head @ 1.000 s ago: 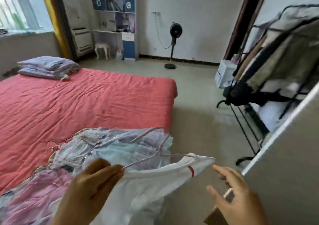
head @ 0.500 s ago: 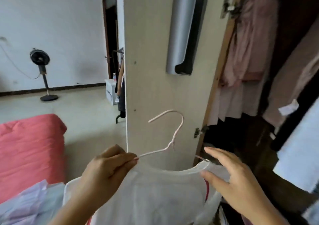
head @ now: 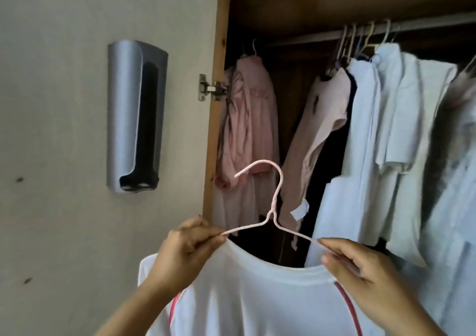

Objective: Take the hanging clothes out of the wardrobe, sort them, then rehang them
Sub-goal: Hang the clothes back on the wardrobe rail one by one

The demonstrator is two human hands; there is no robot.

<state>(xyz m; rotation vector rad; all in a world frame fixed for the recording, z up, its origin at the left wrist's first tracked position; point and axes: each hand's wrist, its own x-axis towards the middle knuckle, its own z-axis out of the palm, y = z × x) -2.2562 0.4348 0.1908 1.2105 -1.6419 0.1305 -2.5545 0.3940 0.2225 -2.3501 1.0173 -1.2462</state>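
Note:
A white T-shirt [head: 260, 299] with red seams hangs on a pale pink wire hanger [head: 273, 207] that I hold up in front of the open wardrobe. My left hand [head: 188, 250] pinches the hanger's left shoulder together with the shirt's collar. My right hand [head: 360, 266] pinches the hanger's right shoulder. The hook stands free, well below the metal rail [head: 322, 38]. On the rail hang a pink garment [head: 247, 129] at the far left and pale pink and light blue clothes [head: 381, 140] to the right.
The open wardrobe door [head: 64, 142] fills the left side and bears a grey handle [head: 136, 114]. A hinge [head: 210, 87] sits on the wooden frame. Between the pink garment and the other clothes is a dark gap.
My view swung from the bed to the wardrobe and up to the rail. Both hands lifted the hanger with the white shirt, and my right hand took hold of its right shoulder.

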